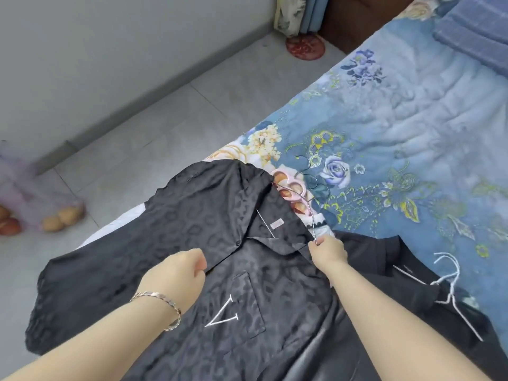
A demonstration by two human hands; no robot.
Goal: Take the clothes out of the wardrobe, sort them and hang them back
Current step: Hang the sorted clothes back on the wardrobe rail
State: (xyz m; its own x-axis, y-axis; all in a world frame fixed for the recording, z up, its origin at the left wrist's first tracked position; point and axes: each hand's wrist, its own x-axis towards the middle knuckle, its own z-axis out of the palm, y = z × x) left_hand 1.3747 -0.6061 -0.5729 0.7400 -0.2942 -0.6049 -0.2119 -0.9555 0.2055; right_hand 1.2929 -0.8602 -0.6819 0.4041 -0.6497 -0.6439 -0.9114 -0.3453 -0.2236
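A black patterned shirt (192, 215) with a white V on its chest pocket lies spread over the near corner of the bed. My left hand (178, 268) grips the shirt's open front edge below the collar. My right hand (327, 250) pinches the neck of a thin wire hanger (308, 207) at the collar; its hook curves up over the bedspread and its arms are mostly hidden inside the shirt. Another dark garment (384, 270) lies to the right with a white wire hanger (450, 287) on it.
The floral blue bedspread (398, 119) covers the bed to the right. A dark hanger hook (308, 171) lies on it near the collar. A folded blue blanket (472, 31) is at the far end. Grey tiled floor (165, 119), a wall and a pink mesh bag (33, 199) lie to the left.
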